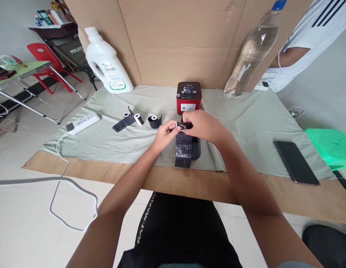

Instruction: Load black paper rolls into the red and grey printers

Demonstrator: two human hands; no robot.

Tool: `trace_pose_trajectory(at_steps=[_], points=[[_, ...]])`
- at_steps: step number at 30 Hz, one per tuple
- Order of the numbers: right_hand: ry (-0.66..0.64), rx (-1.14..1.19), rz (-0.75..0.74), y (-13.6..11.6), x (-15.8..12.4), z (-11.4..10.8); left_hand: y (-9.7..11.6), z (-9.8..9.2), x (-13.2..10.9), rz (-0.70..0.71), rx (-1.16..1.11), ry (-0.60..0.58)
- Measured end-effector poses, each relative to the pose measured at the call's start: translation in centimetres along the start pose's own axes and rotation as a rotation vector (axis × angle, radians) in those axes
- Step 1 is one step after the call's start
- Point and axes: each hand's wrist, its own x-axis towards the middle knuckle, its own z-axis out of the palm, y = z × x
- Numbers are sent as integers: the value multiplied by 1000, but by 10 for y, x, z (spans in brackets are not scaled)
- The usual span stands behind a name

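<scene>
Both hands meet at the middle of the cloth-covered table. My left hand (166, 134) pinches the left end of a small roll of black ribbon (185, 125), where a bit of white core shows. My right hand (204, 124) is closed around the roll's right end. A dark, patchy ribbon strip (183, 149) hangs from the roll toward the table's front edge. Partly hidden beneath it lies a dark, rounded device (195, 149). Just behind the hands stands a red and black box-shaped machine (189, 97) with a dark patterned piece on top.
Left of my hands lie several small ribbon rolls (154, 118), a loose dark strip (124, 123) and a white power strip (84, 123). A detergent bottle (108, 67) and a water bottle (253, 52) lean against cardboard (178, 48). A phone (296, 162) lies right. A person's arm (291, 56) shows behind.
</scene>
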Motion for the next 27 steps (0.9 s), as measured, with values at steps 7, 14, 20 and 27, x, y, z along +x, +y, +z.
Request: trace_pose_trajectory(at_steps=[7, 14, 20, 27], points=[[-87, 461, 54, 22, 17, 6, -10, -6, 4, 95, -93, 114], [-55, 704, 69, 28, 26, 21, -16, -4, 6, 57, -176, 95], [2, 740, 36, 21, 27, 25, -18, -6, 7, 20, -182, 135], [26, 754, 94, 17, 28, 25, -21, -11, 9, 62, -87, 106]])
